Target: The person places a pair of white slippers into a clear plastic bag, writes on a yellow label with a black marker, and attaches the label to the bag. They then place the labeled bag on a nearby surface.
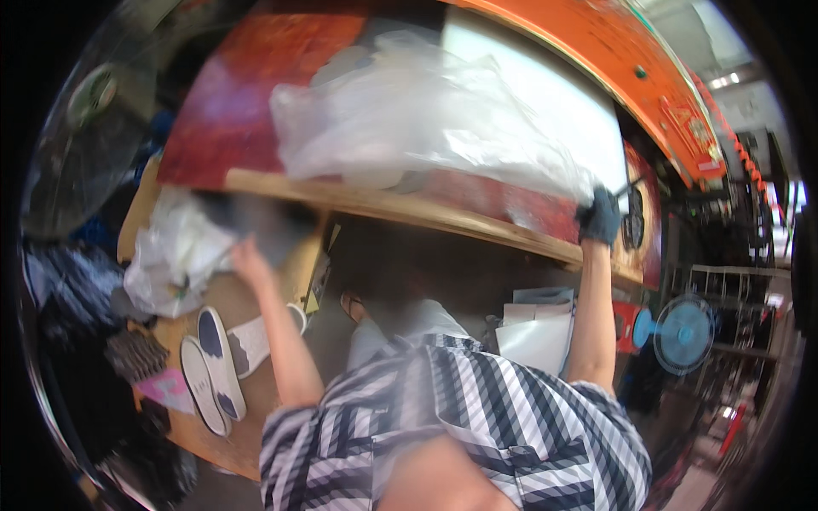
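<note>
A large, crumpled clear plastic bag (366, 128) spreads across the workbench, with pale, indistinct shapes in or under it. My right hand (601, 217), in a dark glove, is closed at the bag's right end, where the plastic gathers to it. A thin dark piece juts out beside that glove; its kind is unclear. Over on the left, my left hand (247, 258) is bare and smeared by motion, so its fingers do not show clearly. It is close to a white plastic bag (175, 255) and a blurred dark grey surface.
Shoe soles (223, 366) in white and dark blue lie on a lower wooden table (247, 439) at left. An orange machine beam (588, 43) runs above the bench (409, 207). A blue fan (684, 334) stands at right, near papers (535, 341) below the bench.
</note>
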The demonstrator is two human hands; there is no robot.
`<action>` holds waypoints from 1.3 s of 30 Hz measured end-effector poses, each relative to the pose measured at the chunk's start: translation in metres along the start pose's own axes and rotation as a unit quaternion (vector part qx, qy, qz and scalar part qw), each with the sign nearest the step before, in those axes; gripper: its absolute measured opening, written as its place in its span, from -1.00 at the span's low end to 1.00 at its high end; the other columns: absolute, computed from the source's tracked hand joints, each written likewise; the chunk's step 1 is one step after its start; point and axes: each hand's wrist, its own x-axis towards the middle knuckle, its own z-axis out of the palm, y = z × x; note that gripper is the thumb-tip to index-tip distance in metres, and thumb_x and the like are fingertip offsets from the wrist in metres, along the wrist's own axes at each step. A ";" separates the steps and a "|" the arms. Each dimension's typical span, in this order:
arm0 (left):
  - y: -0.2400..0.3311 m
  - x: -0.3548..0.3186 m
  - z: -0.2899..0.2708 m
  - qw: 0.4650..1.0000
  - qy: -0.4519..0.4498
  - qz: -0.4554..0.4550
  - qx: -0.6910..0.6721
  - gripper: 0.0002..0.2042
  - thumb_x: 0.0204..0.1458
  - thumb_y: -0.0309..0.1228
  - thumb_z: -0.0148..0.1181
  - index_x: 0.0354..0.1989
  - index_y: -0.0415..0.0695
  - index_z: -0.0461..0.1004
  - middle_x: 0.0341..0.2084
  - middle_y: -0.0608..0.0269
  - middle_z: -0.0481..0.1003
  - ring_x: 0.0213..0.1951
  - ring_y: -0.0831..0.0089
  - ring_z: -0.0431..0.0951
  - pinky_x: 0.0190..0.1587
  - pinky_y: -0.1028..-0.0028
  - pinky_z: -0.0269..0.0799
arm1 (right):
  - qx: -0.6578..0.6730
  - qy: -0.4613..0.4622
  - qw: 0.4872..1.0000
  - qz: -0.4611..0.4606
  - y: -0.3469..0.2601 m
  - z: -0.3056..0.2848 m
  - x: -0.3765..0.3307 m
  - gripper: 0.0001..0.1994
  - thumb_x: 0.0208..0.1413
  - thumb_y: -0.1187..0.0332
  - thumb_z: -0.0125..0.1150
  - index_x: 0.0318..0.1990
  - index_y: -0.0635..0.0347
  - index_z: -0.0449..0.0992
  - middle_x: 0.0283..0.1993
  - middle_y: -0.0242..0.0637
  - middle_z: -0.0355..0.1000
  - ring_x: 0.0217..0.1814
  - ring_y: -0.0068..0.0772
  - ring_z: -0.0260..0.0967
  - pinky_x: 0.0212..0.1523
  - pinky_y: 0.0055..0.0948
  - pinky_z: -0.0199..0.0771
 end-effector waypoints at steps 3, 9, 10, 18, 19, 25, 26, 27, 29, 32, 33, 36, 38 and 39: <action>0.068 -0.092 -0.053 0.986 -0.053 -0.064 -0.148 -0.63 0.08 -0.40 0.08 0.06 -0.25 0.33 -0.06 0.11 0.42 -0.07 0.33 0.43 -0.04 0.37 0.37 | 0.068 0.009 0.997 -0.020 -0.025 0.027 0.026 -0.84 0.01 0.28 0.17 -0.36 0.15 0.44 -0.62 -0.38 0.22 -0.72 -0.51 0.17 -0.71 -0.55 0.24; 0.159 -0.191 -0.031 0.901 -0.362 0.002 -0.238 -0.58 0.07 -0.35 0.15 0.06 -0.31 0.31 -0.09 0.12 0.45 -0.11 0.33 0.48 -0.08 0.37 0.42 | 0.042 -0.191 0.973 -0.125 -0.084 0.126 0.084 -0.86 0.04 0.27 0.16 -0.40 0.10 0.40 -0.62 -0.36 0.30 -0.65 -0.45 0.29 -0.66 -0.46 0.29; 0.165 -0.203 -0.005 0.901 -0.364 -0.019 -0.235 -0.59 0.04 -0.37 0.19 0.04 -0.31 0.33 -0.14 0.12 0.47 -0.16 0.38 0.50 -0.10 0.42 0.42 | 0.016 -0.198 0.968 -0.153 -0.101 0.145 0.094 -0.85 0.06 0.26 0.16 -0.39 0.09 0.39 -0.62 -0.38 0.30 -0.65 -0.46 0.29 -0.67 -0.48 0.28; 0.204 -0.303 0.219 0.827 -0.508 -0.002 -0.239 -0.75 0.06 -0.49 0.12 -0.08 -0.25 0.39 -0.24 0.25 0.50 -0.23 0.52 0.49 -0.13 0.50 0.41 | 0.332 -0.437 0.804 -0.229 -0.227 0.127 0.135 -0.86 0.12 0.31 0.13 -0.42 0.10 0.37 -0.61 -0.43 0.29 -0.60 -0.60 0.27 -0.63 -0.58 0.27; 0.212 -0.312 0.236 0.809 -0.517 0.009 -0.280 -0.73 0.06 -0.47 0.11 -0.06 -0.25 0.38 -0.23 0.21 0.51 -0.22 0.46 0.51 -0.14 0.47 0.43 | 0.326 -0.419 0.821 -0.210 -0.221 0.106 0.138 -0.86 0.12 0.31 0.13 -0.42 0.11 0.38 -0.60 -0.44 0.29 -0.59 -0.60 0.26 -0.61 -0.59 0.28; 0.222 -0.343 0.352 0.859 -0.502 0.035 -0.096 -0.70 0.12 -0.46 0.08 0.02 -0.29 0.37 -0.14 0.24 0.48 -0.13 0.50 0.45 -0.04 0.54 0.33 | 0.212 -0.274 0.854 -0.388 -0.198 0.069 0.152 -0.81 -0.08 0.32 0.35 -0.38 0.25 0.54 -0.48 -0.22 0.49 -0.45 -0.42 0.46 -0.37 -0.43 0.50; 0.219 -0.343 0.369 0.844 -0.523 0.040 -0.110 -0.70 0.12 -0.45 0.08 0.01 -0.29 0.38 -0.15 0.24 0.48 -0.13 0.51 0.45 -0.05 0.54 0.33 | 0.221 -0.313 0.830 -0.405 -0.191 0.066 0.158 -0.82 -0.08 0.30 0.33 -0.38 0.21 0.54 -0.49 -0.22 0.48 -0.44 -0.40 0.46 -0.34 -0.42 0.50; 0.217 -0.341 0.386 0.849 -0.519 0.029 -0.099 -0.70 0.12 -0.45 0.08 0.01 -0.29 0.38 -0.16 0.24 0.48 -0.14 0.52 0.45 -0.06 0.55 0.34 | 0.159 -0.313 0.824 -0.445 -0.188 0.060 0.164 -0.83 -0.07 0.29 0.31 -0.38 0.18 0.55 -0.49 -0.23 0.47 -0.42 -0.38 0.46 -0.30 -0.41 0.50; 0.203 -0.342 0.420 0.835 -0.512 -0.039 -0.196 -0.81 0.11 -0.42 0.09 -0.14 -0.21 0.44 -0.27 0.32 0.48 -0.22 0.54 0.46 -0.15 0.55 0.36 | 0.036 -0.204 0.779 -0.592 -0.177 0.038 0.177 -0.84 -0.01 0.28 0.23 -0.34 0.16 0.54 -0.44 -0.27 0.46 -0.39 -0.41 0.45 -0.33 -0.42 0.46; 0.179 -0.334 0.448 0.883 -0.447 -0.110 -0.096 -0.82 0.12 -0.35 0.09 -0.21 -0.19 0.44 -0.34 0.33 0.47 -0.28 0.58 0.43 -0.17 0.54 0.34 | 0.042 -0.258 0.890 -0.374 -0.161 -0.006 0.206 -0.84 0.12 0.31 0.14 -0.41 0.16 0.38 -0.59 -0.46 0.30 -0.58 -0.59 0.24 -0.55 -0.60 0.30; 0.172 -0.330 0.452 0.906 -0.407 -0.119 -0.022 -0.77 0.13 -0.32 0.08 -0.18 -0.24 0.43 -0.35 0.33 0.46 -0.31 0.60 0.43 -0.30 0.57 0.38 | 0.109 -0.333 0.919 -0.182 -0.141 -0.018 0.233 -0.84 0.12 0.30 0.15 -0.35 0.20 0.42 -0.57 -0.43 0.33 -0.54 -0.51 0.33 -0.50 -0.52 0.37; 0.156 -0.309 0.433 0.839 -0.506 -0.016 0.202 -0.72 0.15 -0.30 0.04 -0.13 -0.29 0.39 -0.54 0.34 0.44 -0.56 0.58 0.41 -0.65 0.61 0.29 | -0.044 -0.254 0.957 -0.131 -0.095 -0.046 0.247 -0.72 0.06 0.21 0.20 -0.27 0.28 0.46 -0.56 -0.25 0.43 -0.59 -0.49 0.35 -0.53 -0.53 0.33; 0.152 -0.294 0.419 0.824 -0.517 0.047 0.227 -0.72 0.14 -0.31 0.04 -0.14 -0.30 0.38 -0.63 0.31 0.39 -0.62 0.56 0.37 -0.60 0.57 0.29 | -0.113 -0.194 0.974 -0.003 -0.056 -0.056 0.244 -0.78 0.03 0.23 0.20 -0.36 0.21 0.44 -0.62 -0.35 0.35 -0.67 -0.54 0.29 -0.65 -0.55 0.27; 0.152 -0.287 0.414 0.815 -0.525 0.079 0.232 -0.73 0.14 -0.31 0.04 -0.14 -0.30 0.38 -0.68 0.29 0.36 -0.64 0.54 0.35 -0.58 0.54 0.29 | -0.145 -0.178 0.972 0.044 -0.038 -0.062 0.242 -0.79 0.04 0.24 0.19 -0.37 0.21 0.44 -0.62 -0.35 0.34 -0.67 -0.54 0.29 -0.65 -0.54 0.28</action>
